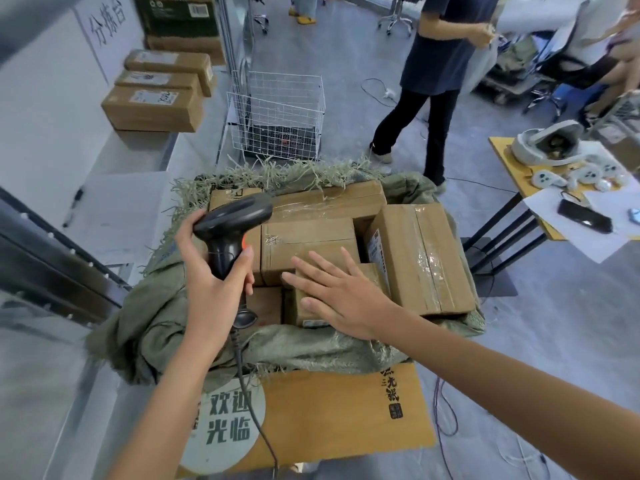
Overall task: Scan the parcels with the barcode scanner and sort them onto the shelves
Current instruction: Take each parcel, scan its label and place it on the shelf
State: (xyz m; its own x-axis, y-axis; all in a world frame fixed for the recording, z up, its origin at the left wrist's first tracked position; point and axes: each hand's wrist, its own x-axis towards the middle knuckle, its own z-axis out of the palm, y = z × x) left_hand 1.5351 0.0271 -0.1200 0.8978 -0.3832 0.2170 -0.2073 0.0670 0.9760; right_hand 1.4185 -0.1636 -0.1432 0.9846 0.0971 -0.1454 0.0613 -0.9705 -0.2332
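Both forearms reach out from under the camera over an orange cardboard carton (pixel 332 410) printed with dark characters. On that carton sits a frayed green woven sack (pixel 166 327), its mouth folded open around a heap of brown parcels.

Her or his left hand (pixel 211 282) is wrapped round the grip of a black corded barcode scanner (pixel 230 230), head pointing over the pile, a spot of orange-red light showing just beside the handle. Whether a finger is on the trigger I cannot tell. The right hand (pixel 332 296) is spread flat, fingers straight, over a small parcel (pixel 311 306) at the near edge of the heap; it grasps nothing yet, and whether it touches the box is unclear. A bigger taped parcel (pixel 419 258) leans just beside it, label partly showing.

By my reckoning the job is only a little way in. Three labelled parcels (pixel 156 105) lie in a row on the white shelf (pixel 131 147) at far left, which may be sorted ones, while the sack holds at least half a dozen more to scan and carry over.

Beyond the sack stands a white wire basket (pixel 277 112), and another person (pixel 436 84) stands on the grey floor.
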